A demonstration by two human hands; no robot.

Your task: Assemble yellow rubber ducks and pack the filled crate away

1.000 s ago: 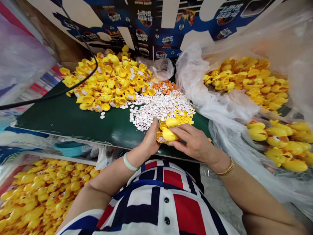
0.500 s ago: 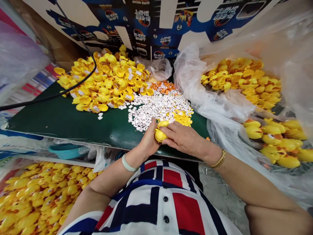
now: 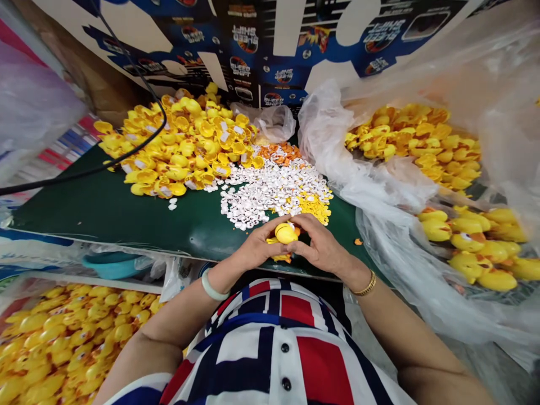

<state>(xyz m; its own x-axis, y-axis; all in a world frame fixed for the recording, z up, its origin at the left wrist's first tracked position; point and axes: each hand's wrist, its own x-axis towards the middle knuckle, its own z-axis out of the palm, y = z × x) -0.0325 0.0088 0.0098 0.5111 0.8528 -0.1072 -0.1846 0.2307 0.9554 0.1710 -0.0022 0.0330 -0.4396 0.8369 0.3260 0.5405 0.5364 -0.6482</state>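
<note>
Between both hands, over the table's front edge, is a yellow toy duck (image 3: 286, 233) with an orange beak on its right side. My left hand (image 3: 258, 246) grips it from the left, thumb below and fingers above. From the right, my right hand (image 3: 317, 244) closes on the same duck with thumb and fingertips. Part of the duck's lower body is hidden by the thumbs. Just beyond the fingers lie a heap of small white eye pieces (image 3: 270, 191), small yellow pieces (image 3: 315, 207) and orange beak pieces (image 3: 279, 152).
Open yellow duck shells (image 3: 181, 140) are piled at the back left of the green table (image 3: 84, 208). A black cable (image 3: 84, 179) crosses there. Clear plastic (image 3: 337, 152) surrounds more ducks (image 3: 468, 242) on the right. A bin of ducks (image 3: 71, 337) stands lower left, near a teal basin (image 3: 112, 264).
The duck has been turned, so its beak now faces right. Both hands have shifted their grip and moved slightly nearer my body, with the right hand's fingers now curled around the duck.
</note>
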